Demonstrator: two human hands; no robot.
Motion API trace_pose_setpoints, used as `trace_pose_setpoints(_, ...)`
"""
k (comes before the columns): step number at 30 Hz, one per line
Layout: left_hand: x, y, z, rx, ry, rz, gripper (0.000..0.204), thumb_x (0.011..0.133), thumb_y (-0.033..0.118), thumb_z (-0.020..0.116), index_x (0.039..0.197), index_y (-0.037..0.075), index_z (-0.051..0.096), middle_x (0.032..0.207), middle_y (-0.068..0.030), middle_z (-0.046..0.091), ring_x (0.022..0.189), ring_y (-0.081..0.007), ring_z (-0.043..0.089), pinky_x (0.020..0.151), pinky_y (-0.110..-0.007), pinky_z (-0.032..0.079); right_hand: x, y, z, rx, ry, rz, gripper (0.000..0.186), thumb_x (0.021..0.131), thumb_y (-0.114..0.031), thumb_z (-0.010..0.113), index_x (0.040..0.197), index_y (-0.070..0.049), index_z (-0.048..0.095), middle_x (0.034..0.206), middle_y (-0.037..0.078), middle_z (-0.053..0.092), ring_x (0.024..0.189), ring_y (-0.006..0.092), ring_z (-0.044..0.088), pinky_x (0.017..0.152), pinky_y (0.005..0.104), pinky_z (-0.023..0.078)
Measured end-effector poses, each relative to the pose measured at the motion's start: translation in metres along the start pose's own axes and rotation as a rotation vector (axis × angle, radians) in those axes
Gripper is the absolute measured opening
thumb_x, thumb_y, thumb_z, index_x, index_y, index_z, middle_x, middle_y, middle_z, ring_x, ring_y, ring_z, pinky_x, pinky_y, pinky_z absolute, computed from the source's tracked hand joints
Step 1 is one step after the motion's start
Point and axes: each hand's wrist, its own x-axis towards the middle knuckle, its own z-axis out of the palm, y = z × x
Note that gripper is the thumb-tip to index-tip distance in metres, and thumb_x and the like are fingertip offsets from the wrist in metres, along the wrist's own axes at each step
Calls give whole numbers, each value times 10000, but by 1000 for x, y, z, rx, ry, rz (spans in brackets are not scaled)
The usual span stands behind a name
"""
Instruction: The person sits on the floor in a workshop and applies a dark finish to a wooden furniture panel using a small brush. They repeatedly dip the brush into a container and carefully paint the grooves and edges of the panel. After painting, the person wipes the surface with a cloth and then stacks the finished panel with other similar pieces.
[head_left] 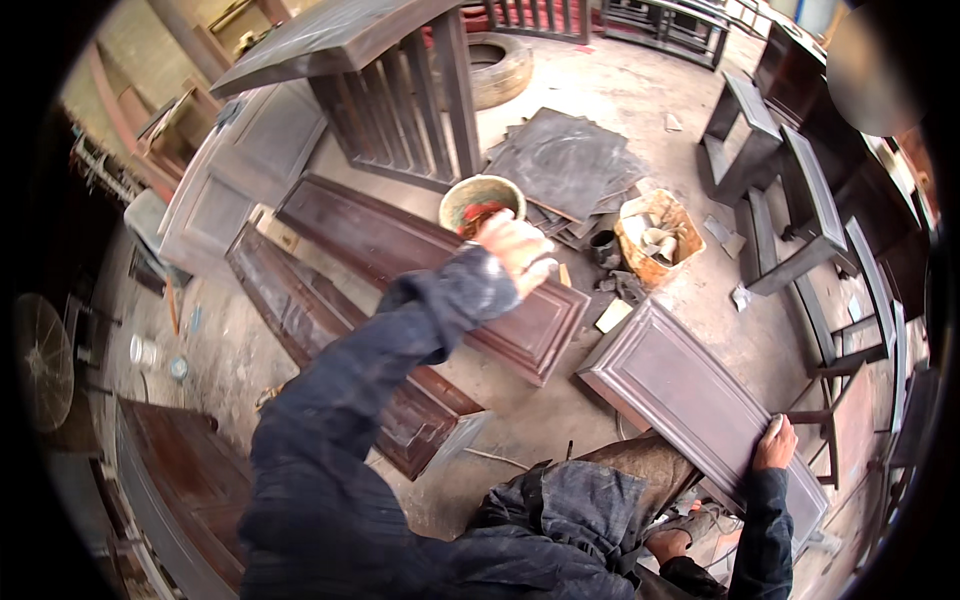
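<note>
My left hand (515,255) is stretched forward beside the rim of a round, pale bucket (483,183). Its fingers are curled, and whatever they may hold is hidden. Something red and a brownish content show inside the bucket. My right hand (775,443) grips the edge of a long, dark wooden panel (690,385) with a raised, moulded border. That panel lies tilted across my lap area, its far end towards the middle. Under my left arm stretches a similar dark brown panel (400,240), and another long wooden piece (300,300) rests to its left.
A slatted dark wooden frame (400,110) stands ahead. Flat dark sheets (565,160) are piled behind a stained tub of scraps (660,235) and a small black cup (604,248). A tyre (500,70) lies farther back. Dark furniture frames (810,200) line the right; a reddish-brown panel (190,470) is lower left.
</note>
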Motion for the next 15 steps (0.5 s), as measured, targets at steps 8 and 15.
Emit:
trace_pose_setpoints(8, -14, 13, 98, 73, -264, -45, 378, 922, 384, 669, 724, 65, 624, 665, -99, 612, 641, -323, 619, 650, -433, 489, -6, -3, -4, -7, 52, -12, 279, 1020, -190, 407, 978, 35, 567, 935, 217, 585, 903, 403, 530, 865, 461, 393)
trace_pose_setpoints(15, -13, 44, 63, 12, -427, -213, 238, 925, 263, 599, 789, 70, 634, 708, -120, 626, 703, -318, 620, 718, -442, 470, -9, -5, -6, -2, 72, -6, 249, 1010, -152, 402, 921, 40, 532, 888, 219, 538, 882, 411, 490, 842, 466, 382)
